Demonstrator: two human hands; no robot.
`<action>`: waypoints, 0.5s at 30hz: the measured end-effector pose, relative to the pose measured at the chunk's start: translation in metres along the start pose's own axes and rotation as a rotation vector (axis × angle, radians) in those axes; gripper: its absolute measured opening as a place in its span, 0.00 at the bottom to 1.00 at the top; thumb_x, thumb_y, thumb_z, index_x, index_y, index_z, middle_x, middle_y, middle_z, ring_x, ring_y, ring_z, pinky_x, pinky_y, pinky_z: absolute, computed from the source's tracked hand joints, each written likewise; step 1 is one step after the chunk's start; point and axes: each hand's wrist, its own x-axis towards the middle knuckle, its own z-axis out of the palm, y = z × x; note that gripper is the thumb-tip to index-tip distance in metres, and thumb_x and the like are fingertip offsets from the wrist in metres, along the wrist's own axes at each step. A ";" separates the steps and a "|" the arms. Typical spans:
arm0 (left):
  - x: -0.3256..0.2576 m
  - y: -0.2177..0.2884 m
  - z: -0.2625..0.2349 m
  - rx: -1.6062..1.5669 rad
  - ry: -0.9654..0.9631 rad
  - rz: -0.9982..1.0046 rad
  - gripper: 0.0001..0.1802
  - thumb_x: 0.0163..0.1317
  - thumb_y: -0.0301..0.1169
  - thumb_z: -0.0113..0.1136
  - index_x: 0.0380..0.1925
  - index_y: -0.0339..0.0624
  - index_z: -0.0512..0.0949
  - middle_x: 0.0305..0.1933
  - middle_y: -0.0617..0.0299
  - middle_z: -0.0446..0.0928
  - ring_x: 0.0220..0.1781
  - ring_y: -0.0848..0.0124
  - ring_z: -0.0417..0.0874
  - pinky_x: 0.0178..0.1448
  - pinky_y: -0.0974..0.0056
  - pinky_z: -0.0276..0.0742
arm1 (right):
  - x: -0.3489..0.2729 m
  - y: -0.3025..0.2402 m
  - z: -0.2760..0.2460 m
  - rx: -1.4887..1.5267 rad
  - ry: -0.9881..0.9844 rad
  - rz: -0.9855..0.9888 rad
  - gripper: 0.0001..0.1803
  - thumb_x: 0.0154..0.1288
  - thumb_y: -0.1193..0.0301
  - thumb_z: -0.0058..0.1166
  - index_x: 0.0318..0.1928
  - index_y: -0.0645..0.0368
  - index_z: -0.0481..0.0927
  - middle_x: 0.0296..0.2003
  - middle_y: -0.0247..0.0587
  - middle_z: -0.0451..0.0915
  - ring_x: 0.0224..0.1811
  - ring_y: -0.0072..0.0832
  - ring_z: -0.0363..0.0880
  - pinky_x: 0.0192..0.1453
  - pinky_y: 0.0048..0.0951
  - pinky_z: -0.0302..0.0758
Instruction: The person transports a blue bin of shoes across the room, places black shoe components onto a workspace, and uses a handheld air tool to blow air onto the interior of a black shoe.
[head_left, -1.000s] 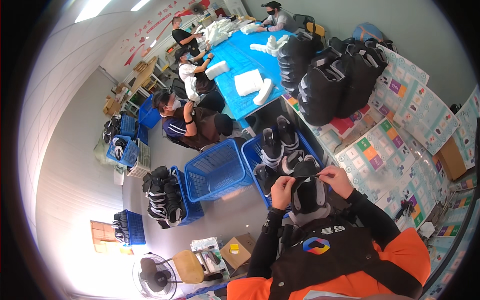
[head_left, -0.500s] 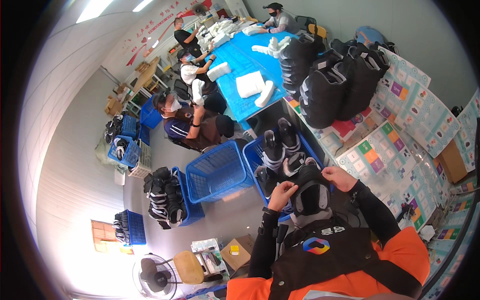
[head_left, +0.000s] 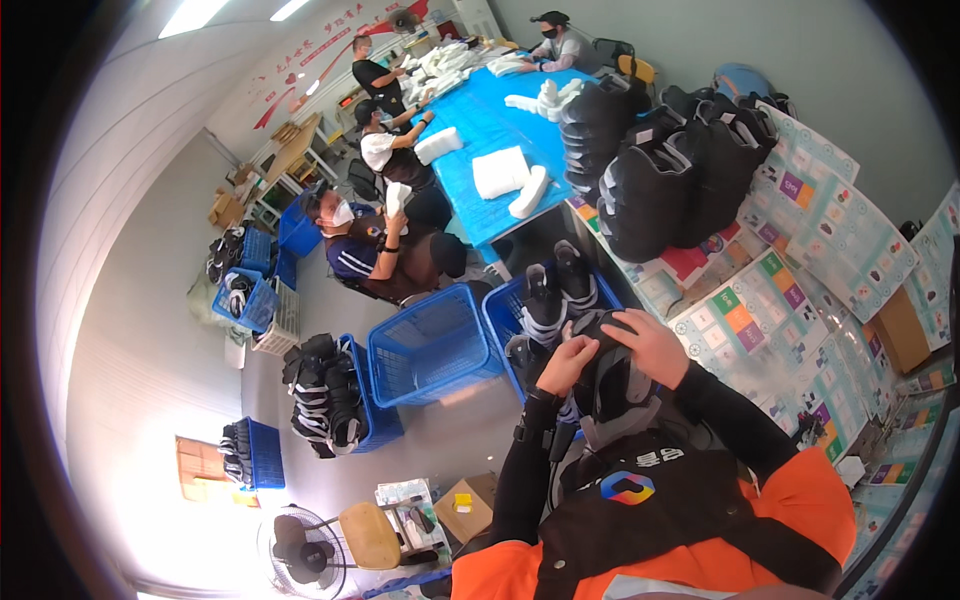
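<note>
- Both hands hold one black boot close before the chest, above the floor between the body and the table's near edge.
- Left hand curls shut on the boot's upper left edge, fingers bent inward over the rim.
- Right hand lies over the top from the right, fingers wrapped on the dark material; how tightly it grips I cannot tell.
- By its look the boot is padded and bulky: soft in the cuff, likely stiffer toward the sole, light enough for two hands and not fragile. The matte surface should not slip.
- Best hold, I judge, is the cuff rim on both sides, where the hands already are.
- Both forearms, in black sleeves, rise from the lower edge and bend inward, elbows out, wrists meeting over the boot.
- Just beyond it stands a blue crate with more boots; an empty-looking blue basket sits to its left.
- On the table to the right stand stacked black boots on bright printed sheets.
- Other people sit along a blue-covered table farther off.
</note>
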 end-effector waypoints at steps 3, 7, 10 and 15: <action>-0.007 0.008 -0.001 -0.001 -0.043 -0.039 0.15 0.74 0.32 0.61 0.55 0.35 0.79 0.49 0.65 0.82 0.52 0.79 0.79 0.57 0.72 0.74 | -0.004 0.006 0.006 0.024 0.087 0.130 0.34 0.53 0.83 0.54 0.64 0.51 0.79 0.61 0.49 0.78 0.61 0.49 0.78 0.61 0.42 0.78; -0.045 0.013 -0.036 0.122 0.203 0.105 0.28 0.71 0.32 0.65 0.68 0.36 0.69 0.63 0.52 0.78 0.64 0.66 0.79 0.68 0.62 0.73 | -0.031 0.023 0.003 0.101 0.289 0.346 0.31 0.58 0.85 0.50 0.64 0.54 0.78 0.58 0.54 0.81 0.59 0.53 0.79 0.61 0.43 0.78; -0.069 0.008 -0.051 -0.023 0.212 0.023 0.28 0.74 0.35 0.60 0.70 0.40 0.67 0.67 0.53 0.76 0.66 0.63 0.78 0.68 0.58 0.73 | -0.053 0.047 0.000 0.192 0.366 0.639 0.23 0.67 0.83 0.52 0.62 0.57 0.79 0.52 0.57 0.84 0.57 0.52 0.83 0.59 0.39 0.78; -0.055 -0.016 -0.024 -0.288 -0.044 -0.087 0.31 0.79 0.49 0.48 0.73 0.43 0.64 0.71 0.56 0.72 0.71 0.63 0.73 0.68 0.56 0.71 | -0.085 0.101 0.017 0.420 0.415 0.710 0.17 0.72 0.76 0.55 0.59 0.68 0.79 0.47 0.58 0.86 0.51 0.42 0.86 0.56 0.35 0.78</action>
